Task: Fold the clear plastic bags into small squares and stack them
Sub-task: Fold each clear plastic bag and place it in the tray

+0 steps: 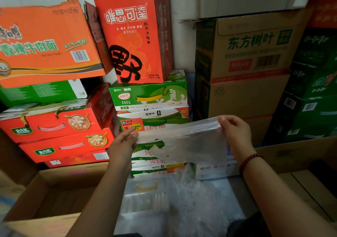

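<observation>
Before stacked cartons (149,98), left hand (123,143), right hand (235,131) pinching raised clear plastic bag (184,140)

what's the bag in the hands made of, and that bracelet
Bag: thin clear plastic film, it seems; glossy, creased, box print shows through it.
Bracelet on the right wrist: smooth dark-red round beads, slightly shiny; wood, stone or plastic, cannot tell.

Clear plastic bag (184,140) stretched in the air between both hands, pinched at its left edge by the left hand (124,142) and at its upper right corner by the right hand (235,131). Red bead bracelet (249,161) on the right wrist. Loose clear plastic (182,204) heaped below the hands. Stacked drink cartons (149,94) just behind, open cardboard box (52,195) beside the left forearm.
</observation>
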A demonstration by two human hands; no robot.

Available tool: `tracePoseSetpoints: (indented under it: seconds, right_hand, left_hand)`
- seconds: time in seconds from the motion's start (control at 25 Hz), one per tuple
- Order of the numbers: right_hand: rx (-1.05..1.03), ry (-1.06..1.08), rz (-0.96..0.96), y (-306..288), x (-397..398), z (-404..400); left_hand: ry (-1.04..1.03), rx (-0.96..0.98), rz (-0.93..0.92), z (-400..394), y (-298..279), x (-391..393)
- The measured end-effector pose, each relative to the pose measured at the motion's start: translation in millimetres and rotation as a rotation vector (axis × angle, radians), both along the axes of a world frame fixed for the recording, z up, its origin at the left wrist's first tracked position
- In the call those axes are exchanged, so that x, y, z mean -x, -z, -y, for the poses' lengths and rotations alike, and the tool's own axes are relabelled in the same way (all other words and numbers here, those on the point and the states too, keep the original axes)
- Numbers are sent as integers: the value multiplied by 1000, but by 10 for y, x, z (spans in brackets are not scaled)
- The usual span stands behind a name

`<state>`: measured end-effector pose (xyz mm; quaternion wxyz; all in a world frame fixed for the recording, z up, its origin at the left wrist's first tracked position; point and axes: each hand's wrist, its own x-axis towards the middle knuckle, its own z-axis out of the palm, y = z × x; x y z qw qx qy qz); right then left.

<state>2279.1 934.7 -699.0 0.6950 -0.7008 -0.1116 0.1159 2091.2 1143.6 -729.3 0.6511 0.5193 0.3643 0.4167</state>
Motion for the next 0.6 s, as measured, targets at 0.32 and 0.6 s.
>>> tracePoseSetpoints:
  seconds: [0.32, 0.6]
  right_hand:
    - [64, -173, 279, 48, 68, -65]
    - [189, -455, 560, 104, 325, -260]
  left_hand:
    - [248, -147, -181, 252, -83, -39]
    - [621, -269, -217, 652, -50, -371]
